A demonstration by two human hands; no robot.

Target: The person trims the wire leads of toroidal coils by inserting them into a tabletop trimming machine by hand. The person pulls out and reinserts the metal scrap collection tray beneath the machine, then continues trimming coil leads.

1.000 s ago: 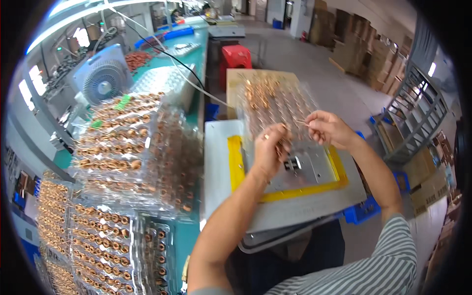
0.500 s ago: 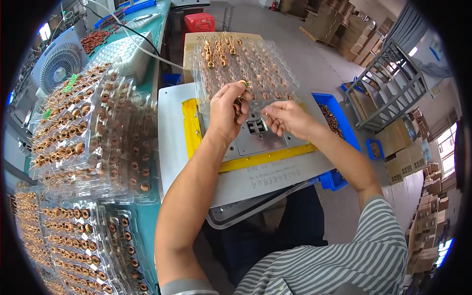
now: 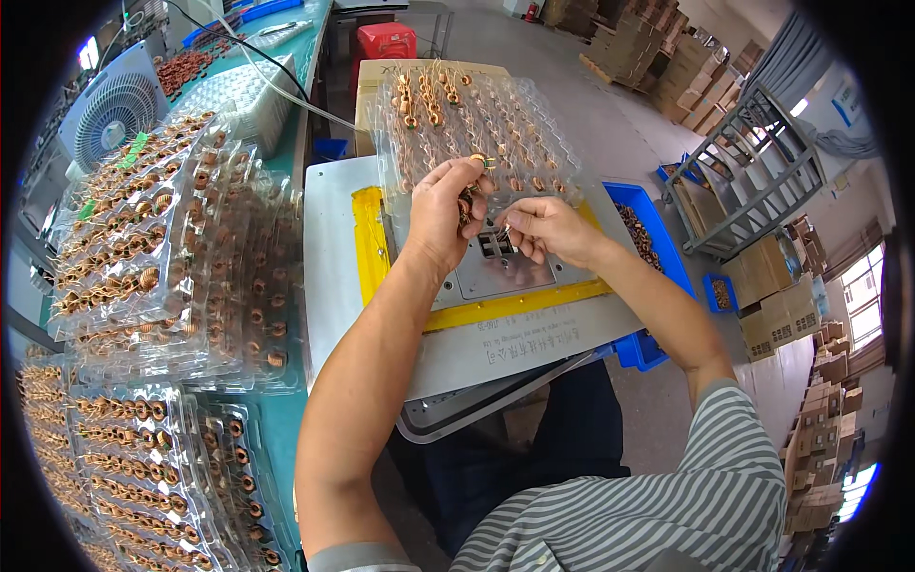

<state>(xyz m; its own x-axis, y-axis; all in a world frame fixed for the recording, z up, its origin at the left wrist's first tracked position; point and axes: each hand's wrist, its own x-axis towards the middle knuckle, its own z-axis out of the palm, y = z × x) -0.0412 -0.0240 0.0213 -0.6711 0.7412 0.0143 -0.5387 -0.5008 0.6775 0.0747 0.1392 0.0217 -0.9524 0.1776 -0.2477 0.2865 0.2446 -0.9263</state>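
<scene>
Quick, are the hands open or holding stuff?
Left hand: closed, holding copper-wound ring coils.
Right hand: pinched closed; can't tell what, if anything, it holds.

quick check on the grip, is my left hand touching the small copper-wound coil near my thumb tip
Touching. The head view shows the left hand with its thumb tip right against the copper-wound coil, no gap between them.
</scene>
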